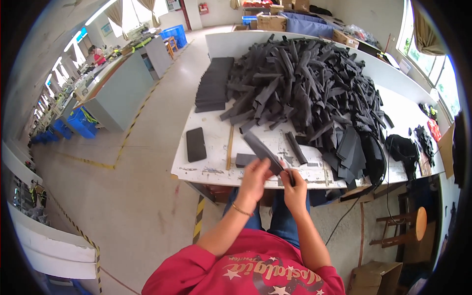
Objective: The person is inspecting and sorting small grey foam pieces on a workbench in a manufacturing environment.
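A long dark grey strip [263, 150], perhaps fabric, slants over the near edge of the white table [209, 169]. My right hand [295, 191] grips its near end, and a dark piece shows at those fingers, either a fold or a separate thing. Against the strip's left side, my left hand [255, 179] is closed and slightly blurred, its fingertips on the material. Beneath lies another flat dark piece [245, 160], partly covered. A rolled dark strip [296, 147] rests just beyond my right hand.
A large heap of dark strips [305, 83] covers the table's far side, beside a neat stack [214, 83]. A black phone [196, 144] and wooden ruler [230, 147] lie left. At right are a black bag [404, 150], a hanging cable [344, 219] and a stool [419, 225].
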Available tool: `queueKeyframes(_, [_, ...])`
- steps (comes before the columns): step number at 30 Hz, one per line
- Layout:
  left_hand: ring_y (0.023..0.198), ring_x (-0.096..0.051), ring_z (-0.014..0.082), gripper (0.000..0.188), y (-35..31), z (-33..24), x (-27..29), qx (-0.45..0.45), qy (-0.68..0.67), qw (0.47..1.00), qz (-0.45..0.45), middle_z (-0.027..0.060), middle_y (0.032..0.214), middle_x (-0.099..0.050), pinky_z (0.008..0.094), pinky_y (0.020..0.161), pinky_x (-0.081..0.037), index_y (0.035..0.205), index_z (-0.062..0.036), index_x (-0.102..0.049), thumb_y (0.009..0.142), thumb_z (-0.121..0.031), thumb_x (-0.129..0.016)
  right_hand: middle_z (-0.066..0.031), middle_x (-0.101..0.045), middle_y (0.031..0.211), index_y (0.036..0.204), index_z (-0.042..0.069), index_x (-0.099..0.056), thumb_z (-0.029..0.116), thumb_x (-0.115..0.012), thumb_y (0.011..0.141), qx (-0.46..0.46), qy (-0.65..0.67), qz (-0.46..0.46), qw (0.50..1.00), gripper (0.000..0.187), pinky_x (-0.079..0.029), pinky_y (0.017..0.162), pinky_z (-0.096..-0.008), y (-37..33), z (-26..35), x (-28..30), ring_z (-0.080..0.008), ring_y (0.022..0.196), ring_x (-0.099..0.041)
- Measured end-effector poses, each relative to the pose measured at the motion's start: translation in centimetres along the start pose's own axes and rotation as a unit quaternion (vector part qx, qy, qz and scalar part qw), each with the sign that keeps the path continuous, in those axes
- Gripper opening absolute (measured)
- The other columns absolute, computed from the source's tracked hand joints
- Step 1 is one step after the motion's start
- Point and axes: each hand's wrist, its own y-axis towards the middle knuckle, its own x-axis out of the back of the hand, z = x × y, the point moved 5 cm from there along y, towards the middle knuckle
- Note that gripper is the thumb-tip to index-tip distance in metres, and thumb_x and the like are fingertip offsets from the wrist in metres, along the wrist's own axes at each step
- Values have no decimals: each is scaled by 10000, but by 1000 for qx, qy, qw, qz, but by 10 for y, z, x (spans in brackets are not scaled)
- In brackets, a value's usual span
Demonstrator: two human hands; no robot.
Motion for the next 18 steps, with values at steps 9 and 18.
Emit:
queueKeyframes(9, [1002,-654,338,209,19,-34,23,18,-118,992,-52,212,1053,-652,434,893,-558,1072,57,-573,957,-115,-547,-273,-486,1273,1322,-25,-383,288,-592,917,21,-180,117,976,553,-387,974,-463,-4,18,15,-448,1155,-488])
queueKeyframes(18, [1115,-595,364,275,32,-10,28,84,-127,988,-32,239,1176,-598,459,972,-518,1175,104,-501,963,-72,-508,-197,-524,1129,1251,4,-522,213,-721,811,99,-200,124,967,527,-400,932,-449,-5,14,24,-378,1031,-486])
